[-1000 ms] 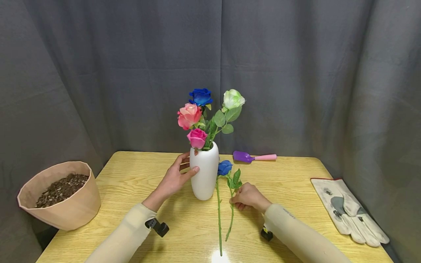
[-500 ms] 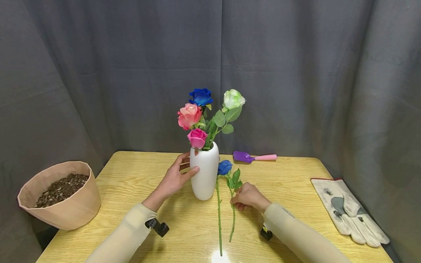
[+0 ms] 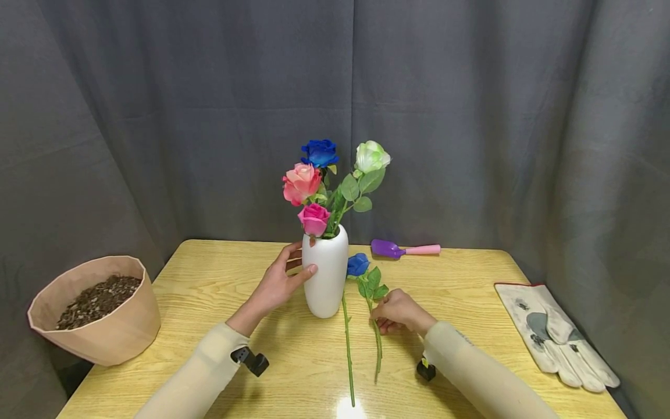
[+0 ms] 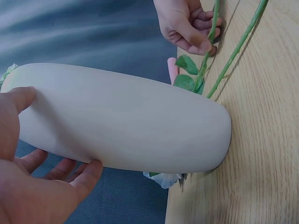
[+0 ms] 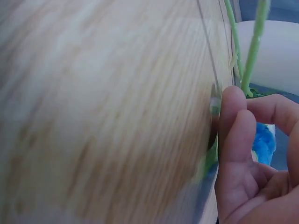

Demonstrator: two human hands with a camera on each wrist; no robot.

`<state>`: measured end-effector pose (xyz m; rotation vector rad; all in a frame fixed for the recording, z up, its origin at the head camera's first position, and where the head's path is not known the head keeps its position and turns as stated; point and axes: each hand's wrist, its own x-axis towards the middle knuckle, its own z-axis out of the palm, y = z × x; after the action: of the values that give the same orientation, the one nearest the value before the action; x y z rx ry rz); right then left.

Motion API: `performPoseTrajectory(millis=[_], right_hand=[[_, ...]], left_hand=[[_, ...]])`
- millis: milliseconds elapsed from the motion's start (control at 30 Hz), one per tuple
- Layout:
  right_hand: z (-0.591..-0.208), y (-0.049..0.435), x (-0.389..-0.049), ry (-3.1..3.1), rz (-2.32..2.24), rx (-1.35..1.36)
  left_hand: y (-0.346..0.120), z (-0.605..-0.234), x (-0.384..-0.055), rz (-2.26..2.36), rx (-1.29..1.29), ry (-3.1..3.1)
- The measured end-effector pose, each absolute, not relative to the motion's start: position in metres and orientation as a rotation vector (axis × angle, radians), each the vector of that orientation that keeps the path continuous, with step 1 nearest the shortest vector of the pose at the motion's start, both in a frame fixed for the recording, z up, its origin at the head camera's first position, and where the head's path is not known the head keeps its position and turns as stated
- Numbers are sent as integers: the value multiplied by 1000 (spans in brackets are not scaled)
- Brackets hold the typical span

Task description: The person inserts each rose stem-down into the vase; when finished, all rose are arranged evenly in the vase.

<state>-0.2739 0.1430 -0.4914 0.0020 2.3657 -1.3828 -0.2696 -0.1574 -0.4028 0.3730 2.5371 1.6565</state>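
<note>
My left hand grips the white vase, thumb on its near side and fingers round its far left side. The vase stands upright with several roses in it: a blue one, a coral pink one, a hot pink one and a white-green one. Right of the vase, my right hand pinches the green stem of another blue rose, low over the table. A second stem lies beside it; its bloom is hidden behind the vase.
A purple hand trowel with a pink handle lies near the table's back edge. At the left stands a peach pot of soil. White gardening gloves lie at the right edge. A grey curtain hangs behind the table.
The lower end of the pinched stem has swung to the right, and its leaves have turned and shifted slightly right with my right hand. My left hand and the vase stay put.
</note>
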Motion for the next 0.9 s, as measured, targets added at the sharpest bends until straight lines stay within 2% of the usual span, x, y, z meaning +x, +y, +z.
performPoseTrajectory(millis=[900], right_hand=[[-474,153,-279,2287,-1590,-33]], left_hand=[[-158,-403,-271,1643,366,2562]])
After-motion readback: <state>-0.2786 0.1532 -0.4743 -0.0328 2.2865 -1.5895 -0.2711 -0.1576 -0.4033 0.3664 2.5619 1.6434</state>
